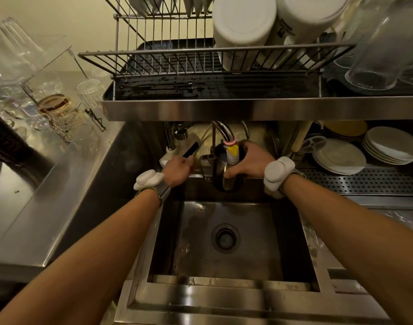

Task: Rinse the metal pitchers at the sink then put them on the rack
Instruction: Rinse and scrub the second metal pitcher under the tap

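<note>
A metal pitcher (220, 167) is held upright over the back of the sink (226, 240), its mouth right under the faucet spout (231, 146) with a pink and yellow tip. My right hand (246, 160) is wrapped around the pitcher's right side. My left hand (178, 168) grips the black faucet lever (190, 150) at the left of the spout. I cannot tell whether water is running. The wire dish rack (168, 57) stands on the shelf above the sink, over a wet black drip tray (200, 87).
White containers (245, 26) and clear glasses (376, 55) fill the rack's right side. Stacked white plates (341, 158) sit on a perforated shelf at the right. Glassware (53, 106) crowds the steel counter at the left. The shelf's steel edge (247, 107) overhangs the faucet.
</note>
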{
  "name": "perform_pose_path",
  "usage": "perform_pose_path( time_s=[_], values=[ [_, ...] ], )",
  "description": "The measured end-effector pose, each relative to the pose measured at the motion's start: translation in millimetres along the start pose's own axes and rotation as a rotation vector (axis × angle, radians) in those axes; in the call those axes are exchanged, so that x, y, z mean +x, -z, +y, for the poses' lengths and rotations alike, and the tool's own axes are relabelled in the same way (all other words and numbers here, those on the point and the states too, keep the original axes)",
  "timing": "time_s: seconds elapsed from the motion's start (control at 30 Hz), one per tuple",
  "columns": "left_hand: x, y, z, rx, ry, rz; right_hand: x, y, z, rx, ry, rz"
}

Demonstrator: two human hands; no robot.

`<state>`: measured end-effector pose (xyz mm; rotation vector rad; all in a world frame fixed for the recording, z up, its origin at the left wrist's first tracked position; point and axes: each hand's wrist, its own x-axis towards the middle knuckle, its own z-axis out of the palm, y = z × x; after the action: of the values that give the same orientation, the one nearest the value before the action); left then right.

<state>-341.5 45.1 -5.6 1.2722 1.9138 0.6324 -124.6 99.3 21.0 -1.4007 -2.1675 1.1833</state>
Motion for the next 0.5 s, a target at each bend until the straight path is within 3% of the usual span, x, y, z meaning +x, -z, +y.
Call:
perform_pose_path(
  time_s=[0.5],
  values=[
    [-6.6,-0.2,4.0,-0.037,-0.015,0.021,-3.5,-0.9,-3.1,-0.034,0.010,-0.006]
  ],
)
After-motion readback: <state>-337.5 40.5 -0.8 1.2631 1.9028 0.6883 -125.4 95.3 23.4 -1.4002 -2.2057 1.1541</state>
